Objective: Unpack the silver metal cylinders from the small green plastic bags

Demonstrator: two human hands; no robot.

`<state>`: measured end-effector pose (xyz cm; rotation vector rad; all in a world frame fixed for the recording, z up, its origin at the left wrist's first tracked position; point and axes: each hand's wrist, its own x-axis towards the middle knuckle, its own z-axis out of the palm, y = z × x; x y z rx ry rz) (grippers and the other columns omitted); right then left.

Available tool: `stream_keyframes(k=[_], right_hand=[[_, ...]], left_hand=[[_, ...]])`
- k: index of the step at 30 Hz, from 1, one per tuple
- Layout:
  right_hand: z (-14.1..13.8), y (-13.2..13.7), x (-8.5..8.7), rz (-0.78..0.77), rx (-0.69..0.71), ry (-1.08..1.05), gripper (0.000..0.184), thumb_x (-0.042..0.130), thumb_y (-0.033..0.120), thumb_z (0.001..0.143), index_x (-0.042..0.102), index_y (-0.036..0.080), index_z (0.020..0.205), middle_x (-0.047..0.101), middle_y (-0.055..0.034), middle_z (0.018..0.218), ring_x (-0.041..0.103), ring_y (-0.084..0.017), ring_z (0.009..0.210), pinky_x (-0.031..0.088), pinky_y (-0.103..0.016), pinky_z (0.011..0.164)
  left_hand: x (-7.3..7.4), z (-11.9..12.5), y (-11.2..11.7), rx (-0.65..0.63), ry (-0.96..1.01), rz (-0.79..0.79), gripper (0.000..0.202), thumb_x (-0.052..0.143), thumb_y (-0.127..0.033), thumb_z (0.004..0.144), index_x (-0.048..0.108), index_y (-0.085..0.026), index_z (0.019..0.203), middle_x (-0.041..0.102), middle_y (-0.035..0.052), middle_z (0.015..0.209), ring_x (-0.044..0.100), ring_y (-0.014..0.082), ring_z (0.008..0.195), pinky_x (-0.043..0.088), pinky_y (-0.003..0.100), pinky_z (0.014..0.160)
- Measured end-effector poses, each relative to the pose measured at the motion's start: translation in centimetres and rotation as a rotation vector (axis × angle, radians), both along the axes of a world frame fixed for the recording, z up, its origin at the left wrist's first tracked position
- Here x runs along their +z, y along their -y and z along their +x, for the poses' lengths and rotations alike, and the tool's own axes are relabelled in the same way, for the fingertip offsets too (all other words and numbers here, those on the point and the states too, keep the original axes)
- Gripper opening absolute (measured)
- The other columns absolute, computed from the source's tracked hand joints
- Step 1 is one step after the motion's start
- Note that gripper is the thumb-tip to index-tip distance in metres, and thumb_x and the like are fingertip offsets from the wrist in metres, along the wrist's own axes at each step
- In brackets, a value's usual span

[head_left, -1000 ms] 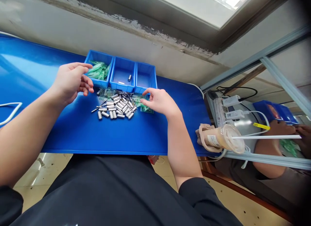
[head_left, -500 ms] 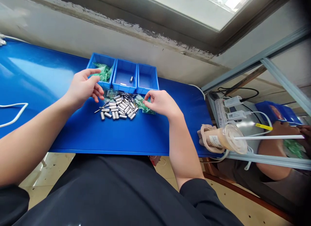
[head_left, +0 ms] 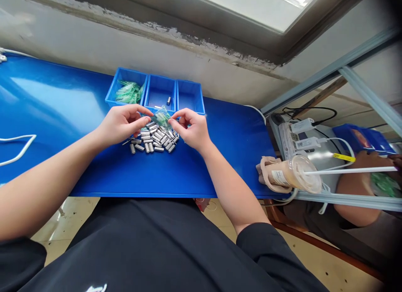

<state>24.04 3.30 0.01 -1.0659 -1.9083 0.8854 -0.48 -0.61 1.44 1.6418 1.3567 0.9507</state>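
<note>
A small clear plastic bag (head_left: 162, 116) with a green tint is stretched between my two hands above the pile of parts. My right hand (head_left: 192, 128) pinches its right edge between thumb and forefinger. At its left edge, the thumb and forefinger of my left hand (head_left: 121, 122) close on the bag. Beneath lies a heap of short silver metal pieces (head_left: 157, 139), with thin dark rods partly hidden by the bag and hands. Behind my left hand, a blue bin (head_left: 110, 93) contains several green-tinted bags (head_left: 129, 92).
The middle blue bin (head_left: 160, 84) holds a couple of small pieces; another blue bin (head_left: 190, 95) adjoins it. A lidded drink cup (head_left: 295, 174) with a straw sits in a cardboard holder at the table's right edge. Beyond the metal frame (head_left: 345, 202) another person's arm shows.
My right hand has lifted a green-tinted bag from beside the heap and moved left. My left hand has come down and right from near the left bin to meet the bag.
</note>
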Motion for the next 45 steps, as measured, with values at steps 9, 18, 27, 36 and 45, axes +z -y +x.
stream_keyframes(k=[9,18,27,36,45], right_hand=[[-2.4,1.4,-2.0,-0.065,0.004,-0.319,0.038,0.078,0.054,0.09,0.065,0.018,0.089,0.051,0.0079,0.062,0.042,-0.004,0.056,0.035,-0.023,0.058],[-2.3,1.7,-2.2,0.017,0.083,-0.17,0.049,0.072,0.066,0.094,0.056,0.02,0.087,0.052,0.0101,0.057,0.042,-0.003,0.05,0.034,-0.022,0.056],[-2.1,1.2,-2.3,0.105,0.016,-0.086,0.05,0.067,0.068,0.095,0.06,0.019,0.098,0.066,0.0039,0.078,0.059,-0.007,0.069,0.049,-0.023,0.07],[-2.2,1.3,-2.3,0.143,0.053,-0.137,0.024,0.067,0.039,0.099,0.072,0.016,0.095,0.073,0.0004,0.085,0.062,-0.007,0.074,0.051,-0.021,0.07],[-2.2,1.1,-2.3,0.247,0.026,-0.149,0.022,0.069,0.035,0.099,0.075,0.015,0.091,0.073,0.0004,0.082,0.061,-0.007,0.075,0.052,-0.022,0.074]], left_hand=[[-0.4,0.0,-0.6,0.008,0.081,-0.009,0.041,0.077,-0.055,0.075,0.067,-0.018,0.089,0.063,-0.0005,0.056,0.059,0.0141,0.048,0.046,0.022,0.05],[-0.5,-0.4,-0.7,-0.03,0.139,-0.009,0.037,0.081,-0.053,0.077,0.071,-0.02,0.087,0.064,-0.0003,0.058,0.06,0.013,0.05,0.042,0.021,0.047],[-0.8,-0.8,-0.8,-0.044,0.105,0.027,0.036,0.08,-0.055,0.08,0.074,-0.02,0.087,0.064,0.0015,0.06,0.06,0.0137,0.052,0.047,0.025,0.051],[-0.8,-0.8,-0.8,-0.042,0.089,0.065,0.038,0.08,-0.056,0.081,0.074,-0.019,0.089,0.065,0.0013,0.061,0.059,0.0132,0.052,0.048,0.024,0.051],[-1.0,-0.8,-0.7,-0.05,0.102,0.083,0.032,0.078,-0.053,0.087,0.074,-0.021,0.092,0.066,-0.0012,0.062,0.06,0.0138,0.054,0.049,0.027,0.054]])
